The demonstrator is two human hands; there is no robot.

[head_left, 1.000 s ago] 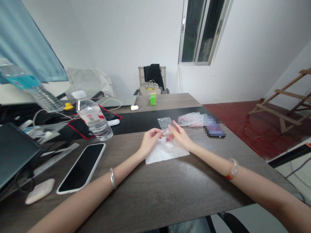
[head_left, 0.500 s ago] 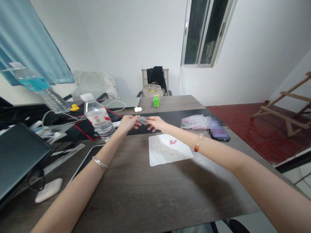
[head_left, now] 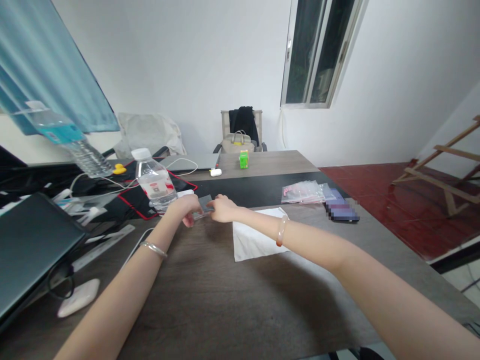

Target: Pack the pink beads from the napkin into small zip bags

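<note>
A small clear plastic bag [head_left: 204,204] is stretched between my two hands, just above the table. My left hand [head_left: 186,207] has its fingers curled on the bag's left edge. From the other side, my right hand [head_left: 224,208] pinches its right edge. What the bag contains, if anything, is too small to make out. Beneath my right forearm lies a white paper napkin [head_left: 249,244], partly covered by the arm. No pink pieces show on its visible part.
Several clear bags with pink bits [head_left: 303,192] lie at right beside a phone [head_left: 342,210]. A water bottle [head_left: 156,186] stands close behind my left hand. At left are a laptop [head_left: 41,250] and a white mouse [head_left: 78,298]. Farther back sits a green box [head_left: 243,160].
Both hands have come lower and nearer with the bag, shifting left. My right forearm now hides the pink pieces seen earlier on the napkin. The view has tilted slightly.
</note>
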